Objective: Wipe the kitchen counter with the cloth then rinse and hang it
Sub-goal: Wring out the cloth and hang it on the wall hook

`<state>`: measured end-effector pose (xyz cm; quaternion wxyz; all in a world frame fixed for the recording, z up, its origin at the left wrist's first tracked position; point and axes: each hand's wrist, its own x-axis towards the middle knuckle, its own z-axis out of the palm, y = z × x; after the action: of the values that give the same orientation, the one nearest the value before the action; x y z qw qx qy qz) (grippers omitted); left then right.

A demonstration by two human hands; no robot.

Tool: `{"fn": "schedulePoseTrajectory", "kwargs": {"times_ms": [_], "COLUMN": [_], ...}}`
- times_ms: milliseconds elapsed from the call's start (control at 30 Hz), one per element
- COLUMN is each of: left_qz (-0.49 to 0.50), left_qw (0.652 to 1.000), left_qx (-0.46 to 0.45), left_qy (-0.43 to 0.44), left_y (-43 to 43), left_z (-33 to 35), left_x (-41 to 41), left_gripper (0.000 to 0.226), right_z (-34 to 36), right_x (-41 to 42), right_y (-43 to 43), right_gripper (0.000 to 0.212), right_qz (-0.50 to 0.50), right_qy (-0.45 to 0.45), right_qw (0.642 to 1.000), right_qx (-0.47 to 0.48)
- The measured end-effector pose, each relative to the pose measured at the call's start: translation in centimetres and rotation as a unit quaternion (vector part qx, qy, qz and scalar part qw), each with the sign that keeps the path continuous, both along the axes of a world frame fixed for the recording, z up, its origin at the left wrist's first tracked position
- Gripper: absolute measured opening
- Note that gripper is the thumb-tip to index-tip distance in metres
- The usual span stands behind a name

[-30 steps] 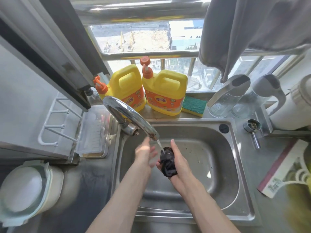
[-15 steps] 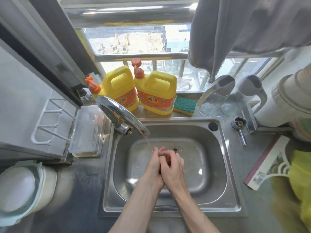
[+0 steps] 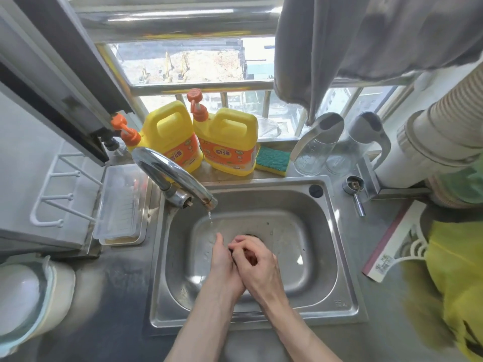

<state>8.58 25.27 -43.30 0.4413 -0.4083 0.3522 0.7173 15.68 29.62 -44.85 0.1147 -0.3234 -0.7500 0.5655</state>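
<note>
Over the steel sink (image 3: 337, 257) my two hands are pressed together around the dark cloth (image 3: 231, 251), of which only a small black sliver shows between them. My right hand (image 3: 254, 262) curls its fingers over the cloth from the right. My left hand (image 3: 222, 262) lies against it from the left, thumb pointing up. Both sit low in the basin, just right of the thin trickle of water falling from the curved chrome tap (image 3: 170, 173).
Two yellow detergent jugs (image 3: 227, 139) and a green-yellow sponge (image 3: 273, 161) line the sill behind the sink. Clear jugs (image 3: 316, 147) stand at back right, a plastic tray (image 3: 120, 205) at left. A grey cloth (image 3: 366, 43) hangs overhead. A booklet (image 3: 392, 246) lies on the right counter.
One second ago my right hand held the bunched cloth under the running stream with my left hand beside it. Both hands have since closed together over the cloth, and the stream has thinned to a trickle.
</note>
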Motion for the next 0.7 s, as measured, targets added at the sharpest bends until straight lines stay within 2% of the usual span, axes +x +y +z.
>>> {"fn": "schedulePoseTrajectory", "kwargs": {"times_ms": [33, 100, 233, 300, 400, 533, 700], "left_qz": [0.013, 0.014, -0.074, -0.121, -0.106, -0.094, -0.093], "left_qw": [1.000, 0.999, 0.995, 0.991, 0.991, 0.990, 0.990], "left_qx": [0.003, 0.034, 0.064, 0.006, -0.061, -0.102, -0.102], "left_qy": [-0.003, 0.000, 0.015, 0.048, 0.051, 0.036, 0.024], "left_y": [-0.1, -0.4, -1.3, -1.9, -3.2, -5.0, -5.3], "left_z": [-0.2, -0.1, -0.3, -0.6, -1.1, -1.2, -1.8], "left_x": [0.2, 0.7, 1.7, 1.4, 0.7, 0.3, 0.3], "left_gripper": [0.061, 0.056, 0.074, 0.072, 0.059, 0.054, 0.049], "right_z": [0.1, 0.1, 0.0, 0.1, 0.4, 0.2, -0.9], "right_x": [0.1, -0.2, -1.1, -1.8, -3.0, -4.6, -5.1], "right_y": [-0.1, 0.4, 2.0, 2.6, 3.5, 4.4, 5.2], "right_gripper": [0.011, 0.027, 0.047, 0.054, 0.065, 0.063, 0.058], "right_qz": [0.001, 0.004, 0.009, 0.013, 0.017, 0.011, -0.035], "right_qy": [0.009, 0.002, -0.030, -0.046, -0.081, -0.080, -0.090], "right_qw": [1.000, 1.000, 0.999, 0.998, 0.994, 0.990, 0.989], "right_qx": [0.007, 0.007, 0.007, 0.027, 0.072, 0.120, 0.109]}}
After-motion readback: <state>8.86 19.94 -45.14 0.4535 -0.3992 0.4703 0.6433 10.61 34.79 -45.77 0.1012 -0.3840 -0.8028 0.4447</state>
